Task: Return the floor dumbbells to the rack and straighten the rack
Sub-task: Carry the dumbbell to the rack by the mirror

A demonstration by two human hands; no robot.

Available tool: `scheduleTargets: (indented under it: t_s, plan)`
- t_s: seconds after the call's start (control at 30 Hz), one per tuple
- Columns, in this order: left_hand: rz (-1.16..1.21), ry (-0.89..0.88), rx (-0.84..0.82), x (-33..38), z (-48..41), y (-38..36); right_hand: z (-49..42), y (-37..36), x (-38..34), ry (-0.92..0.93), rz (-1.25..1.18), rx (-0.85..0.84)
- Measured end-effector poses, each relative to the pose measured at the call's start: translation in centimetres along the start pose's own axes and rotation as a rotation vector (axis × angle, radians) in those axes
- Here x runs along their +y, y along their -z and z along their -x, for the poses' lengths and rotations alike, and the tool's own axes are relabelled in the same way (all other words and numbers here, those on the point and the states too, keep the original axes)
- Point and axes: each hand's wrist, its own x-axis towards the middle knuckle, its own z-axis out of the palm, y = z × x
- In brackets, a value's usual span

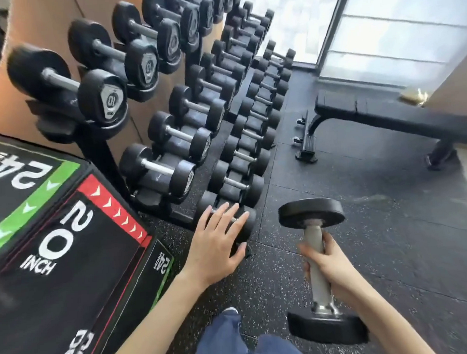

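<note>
A round-headed dumbbell (319,270) is being held upright by its steel handle, clamped in the right hand (333,266), off the floor just right of the dumbbell rack (159,203). The left hand (216,241), fingers spread, is being laid on the rack's nearest bottom-tier dumbbell (248,225).

A speckled black rubber floor (374,225) carries everything. A three-tier rack (104,157) of black dumbbells runs away to the left of the gripped dumbbell (319,269). The nearest dumbbell on the lowest tier (244,224) lies under the open left hand (216,246), just left of the grip. A black jump box (60,251) stands further left. A black bench (384,118) stands beyond the grip, well apart.
</note>
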Motion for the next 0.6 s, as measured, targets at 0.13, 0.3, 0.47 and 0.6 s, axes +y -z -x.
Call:
scheduleTargets:
  t_s: [0.13, 0.3, 0.47, 0.6]
  plan:
    - [0.037, -0.029, -0.018, -2.1, -4.2, -0.5, -2.8, -0.5, -1.3, 0.011, -0.023, 0.045]
    - [0.051, -0.081, -0.022, -3.4, -9.2, -2.1, -6.5, 0.5, -2.6, -0.032, -0.054, 0.062]
    - [0.065, -0.093, -0.047, -2.4, -15.7, -4.7, -11.7, 3.9, -4.4, -0.057, -0.028, 0.059]
    - [0.075, -0.089, -0.055, -0.6, -22.5, -7.0, -16.7, 8.3, -7.4, -0.048, 0.01, 0.063]
